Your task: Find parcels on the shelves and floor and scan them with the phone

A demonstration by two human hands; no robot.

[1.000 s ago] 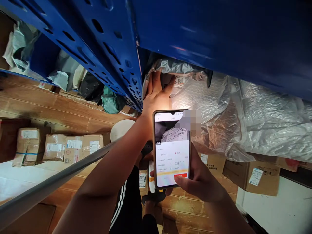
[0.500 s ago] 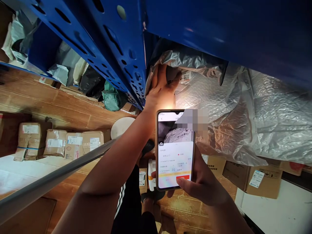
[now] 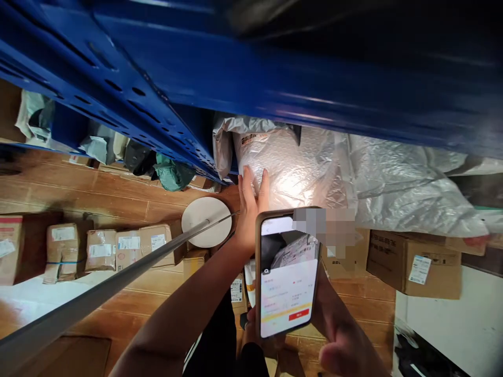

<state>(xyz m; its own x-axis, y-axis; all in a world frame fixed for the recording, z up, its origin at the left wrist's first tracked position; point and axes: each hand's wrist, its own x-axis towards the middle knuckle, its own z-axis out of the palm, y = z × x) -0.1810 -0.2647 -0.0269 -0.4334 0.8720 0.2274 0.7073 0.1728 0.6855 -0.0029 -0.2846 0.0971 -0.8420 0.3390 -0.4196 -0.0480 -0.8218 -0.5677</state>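
The puffy silver plastic mailer bag (image 3: 283,162) lies just far of the left hand (image 3: 250,214), whose fingers are spread, holding nothing, tips overlapping its near edge, contact unclear; the rectangular brown-cased phone (image 3: 288,285) sits nearer, gripped in the right hand (image 3: 338,324), thumb off the screen; the bag is wrinkled, with a bright glare; the phone's lit screen shows a red button; a blue metal shelf (image 3: 243,73) spans left to right above.

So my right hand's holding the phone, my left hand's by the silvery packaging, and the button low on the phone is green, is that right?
Not quite: in the head view, the button low on the phone is red, not green. Your right hand does hold it, and your left hand is by the silvery packaging.
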